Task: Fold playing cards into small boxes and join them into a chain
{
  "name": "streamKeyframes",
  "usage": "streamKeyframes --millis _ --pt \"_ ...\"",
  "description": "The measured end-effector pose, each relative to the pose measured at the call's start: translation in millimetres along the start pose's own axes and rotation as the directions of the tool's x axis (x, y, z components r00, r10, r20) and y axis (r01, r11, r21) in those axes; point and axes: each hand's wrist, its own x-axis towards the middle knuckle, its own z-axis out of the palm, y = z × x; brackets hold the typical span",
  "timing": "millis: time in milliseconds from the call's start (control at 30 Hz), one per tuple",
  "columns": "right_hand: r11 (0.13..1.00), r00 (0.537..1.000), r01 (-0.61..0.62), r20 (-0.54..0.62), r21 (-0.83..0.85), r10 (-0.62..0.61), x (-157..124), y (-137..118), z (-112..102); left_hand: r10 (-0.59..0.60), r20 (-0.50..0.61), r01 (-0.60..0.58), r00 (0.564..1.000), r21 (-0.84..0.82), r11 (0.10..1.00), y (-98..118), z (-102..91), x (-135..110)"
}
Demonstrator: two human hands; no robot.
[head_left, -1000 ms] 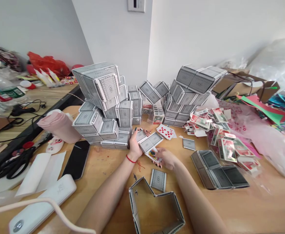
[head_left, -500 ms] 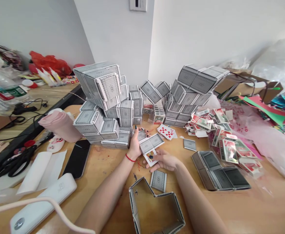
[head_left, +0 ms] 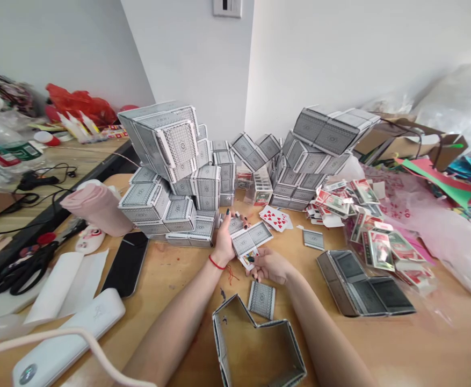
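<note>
In the middle of the table my left hand (head_left: pixel 224 243), a red string around its wrist, is closed on a piece made of joined grey-backed playing cards (head_left: pixel 253 237). Below it my right hand (head_left: pixel 274 264) pinches a face card (head_left: pixel 248 260), whose upper end is hidden at the piece's lower edge. Whether that end lies inside or under the piece I cannot tell. Near my right fingers lies a grey card panel (head_left: pixel 261 299). In front of me stands an open frame of folded cards (head_left: pixel 259 352). Loose cards with red hearts (head_left: pixel 275 218) lie face up beyond the hands.
Stacked card blocks rise at the left (head_left: pixel 166 145) and right (head_left: pixel 319 145). An L-shaped card piece (head_left: pixel 364 285) and a heap of card boxes (head_left: pixel 376 242) lie to the right. At left are a phone (head_left: pixel 125 264), a power bank (head_left: pixel 70 338), scissors (head_left: pixel 29 269) and a pink cup (head_left: pixel 98 207).
My right hand has shifted slightly up with the face card, and less of that card shows below the joined piece. The left hand keeps its hold.
</note>
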Motion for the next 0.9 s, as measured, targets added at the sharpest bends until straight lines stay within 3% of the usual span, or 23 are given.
streamKeyframes --millis 300,433,533,733,900 --pt "0.987 0.99 0.138 -0.031 0.084 -0.136 1.0 0.6 9.0 0.0 0.014 0.0 1.0 -0.012 1.0 0.7 1.2 -0.4" --pt "0.979 0.984 0.177 -0.05 0.098 -0.173 1.9 1.3 11.9 0.009 0.084 -0.003 0.996 -0.064 0.998 0.3 1.1 -0.4" --pt "0.979 0.986 0.165 -0.017 0.122 -0.164 2.4 1.5 9.4 -0.009 0.093 0.013 0.996 -0.046 0.999 -0.3 0.1 -0.2" --pt "0.98 0.993 0.104 0.038 0.172 -0.112 2.3 0.3 3.0 0.016 -0.006 -0.017 1.0 -0.053 0.998 0.4 -5.4 2.4" --pt "0.985 0.992 0.075 0.087 0.155 -0.089 0.2 -2.1 -0.8 -0.087 -0.038 0.085 0.995 -0.047 0.995 1.8 -6.3 2.8"
